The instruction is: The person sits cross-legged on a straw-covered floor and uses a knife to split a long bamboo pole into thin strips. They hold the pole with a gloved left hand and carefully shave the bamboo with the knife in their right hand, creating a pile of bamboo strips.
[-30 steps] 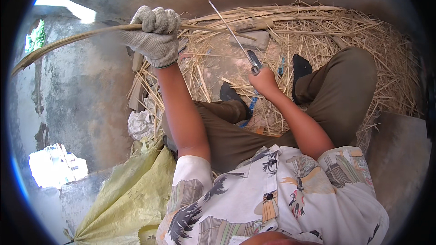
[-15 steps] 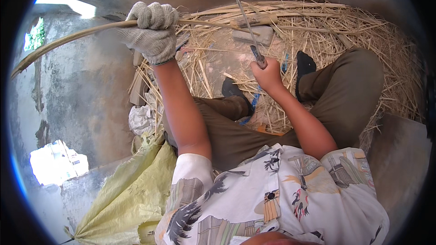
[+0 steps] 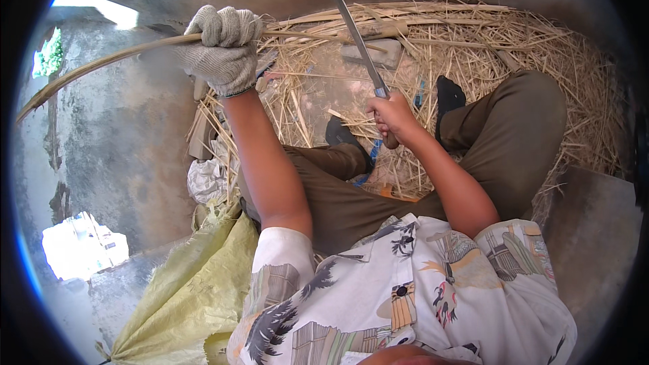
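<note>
My left hand [image 3: 223, 51], in a grey knitted glove, is closed around a long, thin bamboo strip [image 3: 101, 65]. The strip bows down to the left of the fist, and its other end reaches out to the right. Bare-skinned, my right hand [image 3: 395, 116] grips the wooden handle of a long knife [image 3: 362, 44]. Its narrow blade points up and away, tilted to the left, with the flat side showing. The blade stands just right of the strip's right part; whether they touch I cannot tell.
Bamboo shavings [image 3: 527, 47] cover the floor around my feet. A grey brick [image 3: 375, 53] lies beyond my right hand, with a piece of bamboo behind it. At lower left is a yellow woven sack [image 3: 193, 284], near crumpled white plastic [image 3: 206, 181]. A worn wall [image 3: 122, 142] stands at left.
The knife has turned in my right hand, from edge-on to showing its flat side, and its handle end now shows below the fist. My left hand keeps its hold on the bamboo strip.
</note>
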`<state>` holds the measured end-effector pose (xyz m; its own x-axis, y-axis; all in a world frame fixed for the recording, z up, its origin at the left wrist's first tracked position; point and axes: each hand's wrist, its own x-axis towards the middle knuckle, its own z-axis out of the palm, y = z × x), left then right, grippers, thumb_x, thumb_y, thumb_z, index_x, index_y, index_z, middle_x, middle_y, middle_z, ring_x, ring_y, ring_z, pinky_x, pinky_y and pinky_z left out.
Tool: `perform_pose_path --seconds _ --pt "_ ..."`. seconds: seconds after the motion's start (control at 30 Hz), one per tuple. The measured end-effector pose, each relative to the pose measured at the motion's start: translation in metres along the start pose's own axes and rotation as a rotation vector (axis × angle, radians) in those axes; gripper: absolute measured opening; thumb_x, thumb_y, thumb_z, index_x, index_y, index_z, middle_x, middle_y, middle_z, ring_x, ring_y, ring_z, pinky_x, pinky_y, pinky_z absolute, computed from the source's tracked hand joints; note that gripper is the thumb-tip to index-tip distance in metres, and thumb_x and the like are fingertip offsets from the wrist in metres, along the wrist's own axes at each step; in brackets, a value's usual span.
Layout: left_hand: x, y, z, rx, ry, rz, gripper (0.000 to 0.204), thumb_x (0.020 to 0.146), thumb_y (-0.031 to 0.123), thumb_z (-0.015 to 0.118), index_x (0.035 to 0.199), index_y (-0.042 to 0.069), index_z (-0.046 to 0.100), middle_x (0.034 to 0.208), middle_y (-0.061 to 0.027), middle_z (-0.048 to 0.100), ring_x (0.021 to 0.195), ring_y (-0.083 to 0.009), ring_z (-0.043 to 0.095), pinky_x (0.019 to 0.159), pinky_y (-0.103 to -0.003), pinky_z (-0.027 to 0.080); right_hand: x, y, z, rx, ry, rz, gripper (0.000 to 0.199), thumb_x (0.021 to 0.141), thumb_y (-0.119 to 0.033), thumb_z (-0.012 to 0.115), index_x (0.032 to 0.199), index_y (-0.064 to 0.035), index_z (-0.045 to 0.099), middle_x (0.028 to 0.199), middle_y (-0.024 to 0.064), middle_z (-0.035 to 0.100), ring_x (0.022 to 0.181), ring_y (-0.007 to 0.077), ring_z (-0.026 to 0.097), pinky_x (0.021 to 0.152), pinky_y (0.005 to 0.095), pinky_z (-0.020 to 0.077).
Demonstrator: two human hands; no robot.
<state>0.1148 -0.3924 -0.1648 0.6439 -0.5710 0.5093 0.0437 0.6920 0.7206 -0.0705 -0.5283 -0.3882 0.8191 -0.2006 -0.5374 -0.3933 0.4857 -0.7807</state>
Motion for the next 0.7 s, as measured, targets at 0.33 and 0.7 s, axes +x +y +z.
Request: perform_pose_path --seconds 0.33,0.7 --pt "0.003 -0.005 -0.004 0.009 0.07 0.012 0.082 0.073 0.098 0.026 0.058 0.017 0.027 0.049 0.0023 0.024 0.046 -0.0142 0.019 0.046 -0.032 0.015 0.024 0.035 -0.015 -0.291 0.289 0.051 0.024 0.078 -0.012 0.061 0.059 -0.0053 0.047 0.052 0.0011 0.046 0.042 0.0137 0.044 0.043 0.037 0.0374" --pt "0.005 -0.011 0.003 0.145 0.209 0.074 0.078 0.08 0.092 0.032 0.058 0.017 0.027 0.05 0.002 0.025 0.046 -0.0146 0.019 0.045 -0.032 0.017 0.016 0.012 -0.002 0.075 0.255 -0.23 0.02 0.077 -0.017 0.067 0.067 -0.0035 0.056 0.052 0.0025 0.051 0.041 0.0161 0.048 0.041 0.033 0.0378"
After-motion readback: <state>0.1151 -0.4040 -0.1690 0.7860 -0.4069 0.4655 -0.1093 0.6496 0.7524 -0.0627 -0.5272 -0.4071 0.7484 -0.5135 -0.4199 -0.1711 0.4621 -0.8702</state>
